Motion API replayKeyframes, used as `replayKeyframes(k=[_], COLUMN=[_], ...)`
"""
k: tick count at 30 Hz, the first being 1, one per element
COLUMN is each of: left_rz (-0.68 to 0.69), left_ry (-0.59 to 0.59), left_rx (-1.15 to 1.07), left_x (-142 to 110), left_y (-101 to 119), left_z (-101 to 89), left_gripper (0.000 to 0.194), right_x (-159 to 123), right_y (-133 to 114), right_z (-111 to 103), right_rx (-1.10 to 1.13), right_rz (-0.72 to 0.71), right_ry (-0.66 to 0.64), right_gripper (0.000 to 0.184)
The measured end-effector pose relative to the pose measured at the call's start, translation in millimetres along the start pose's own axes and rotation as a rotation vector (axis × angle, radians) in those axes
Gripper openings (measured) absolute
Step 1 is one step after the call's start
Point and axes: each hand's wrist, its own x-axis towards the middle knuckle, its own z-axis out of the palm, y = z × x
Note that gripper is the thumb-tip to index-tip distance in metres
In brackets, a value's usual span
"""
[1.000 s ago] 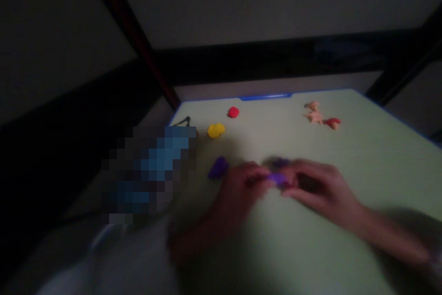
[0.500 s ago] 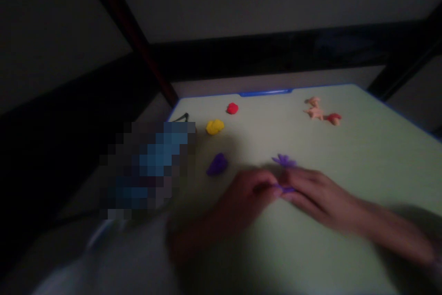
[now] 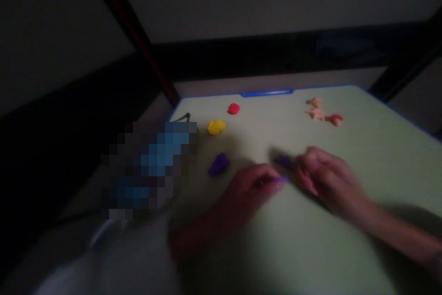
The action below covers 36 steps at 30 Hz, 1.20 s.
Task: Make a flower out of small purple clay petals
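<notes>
My left hand [image 3: 253, 187] pinches a thin purple strip of modelling clay [image 3: 282, 179] between thumb and fingertips, its end poking out to the right. Apart from it, my right hand [image 3: 326, 175] is raised a little with its fingers curled together; whether anything is between them is hidden. Just left of the right fingers, a small purple clay piece with several strands [image 3: 284, 161] lies on the table, partly in shadow. A larger purple clay lump [image 3: 218, 164] rests beyond my left hand.
Farther back lie a yellow clay lump [image 3: 216, 127] and a red one [image 3: 234, 109]. Small peach and red clay shapes [image 3: 316, 113] sit at the back right. The pale table [image 3: 373, 147] has a blue edge with a blue handle [image 3: 267, 93]. A blurred-out object [image 3: 155, 161] stands at the left.
My right hand has drawn away from my left, up and to the right, and its fingers have curled. The purple strip stays in my left fingers.
</notes>
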Motion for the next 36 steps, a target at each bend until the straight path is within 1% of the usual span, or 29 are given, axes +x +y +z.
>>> replayKeyframes(k=[2, 4, 6, 7, 10, 12, 13, 15, 18, 20, 22, 25, 28, 30, 32, 33, 34, 36], left_rz=[0.007, 0.032, 0.056, 0.057, 0.020, 0.013, 0.030, 0.098, 0.169, 0.158, 0.138, 0.120, 0.127, 0.166, 0.216, 0.237, 0.250, 0.245], left_ry=[0.134, 0.270, 0.378, 0.412, 0.466, 0.478, 0.479, 0.456, 0.369, 0.324, 0.293, 0.262, 0.270, 0.282, 0.316, 0.337, 0.357, 0.377], left_rx=[0.063, 0.123, 0.177, 0.200, 0.221, 0.268, 0.335, 0.553, 0.862, 0.949, 0.992, 1.027, 1.014, 0.983, 0.922, 0.877, 0.822, 0.685], left_x=[2, 4, 7, 8, 12, 15, 16, 18, 21, 21, 21, 19, 17, 16, 14, 13, 13, 11], left_y=[-3, -7, -11, -13, -17, -19, -19, -19, -17, -16, -15, -14, -15, -15, -15, -15, -15, -13], left_z=[-1.5, -3.9, -7.0, -8.7, -13.6, -16.9, -18.5, -22.0, -25.8, -26.4, -25.6, -23.7, -23.1, -23.1, -22.4, -21.6, -20.5, -17.3], left_gripper=[0.009, 0.005, 0.007, 0.007, 0.011, 0.017, 0.020, 0.022, 0.013, 0.011, 0.012, 0.013, 0.016, 0.017, 0.017, 0.016, 0.015, 0.014], right_x=[5, 8, 9, 8, 6, 5, 5, 5, 4, 4, 3, 3, 2, 1, 1, 1, 1, 2], right_y=[2, 2, 2, 2, 4, 5, 6, 5, 0, -2, -3, 1, 6, 7, 6, 4, 2, -3], right_z=[-2, -3, -2, -2, -1, -1, -1, -1, 1, 3, 4, 2, -1, -3, -3, -2, -2, -1], right_rx=[0.128, 0.174, 0.173, 0.166, 0.148, 0.135, 0.124, 0.095, 0.028, -0.016, -0.049, -0.061, -0.073, -0.103, -0.133, -0.150, -0.169, -0.208], right_rz=[-0.001, 0.031, 0.086, 0.116, 0.162, 0.161, 0.158, 0.153, 0.122, 0.089, 0.068, 0.073, 0.068, 0.058, 0.063, 0.062, 0.057, 0.029], right_ry=[0.115, 0.156, 0.146, 0.128, 0.064, 0.028, 0.015, -0.009, -0.035, -0.029, -0.022, -0.046, -0.076, -0.091, -0.081, -0.060, -0.035, -0.004], right_gripper=[0.028, 0.022, 0.017, 0.017, 0.019, 0.019, 0.018, 0.017, 0.012, 0.016, 0.025, 0.034, 0.043, 0.053, 0.055, 0.051, 0.043, 0.020])
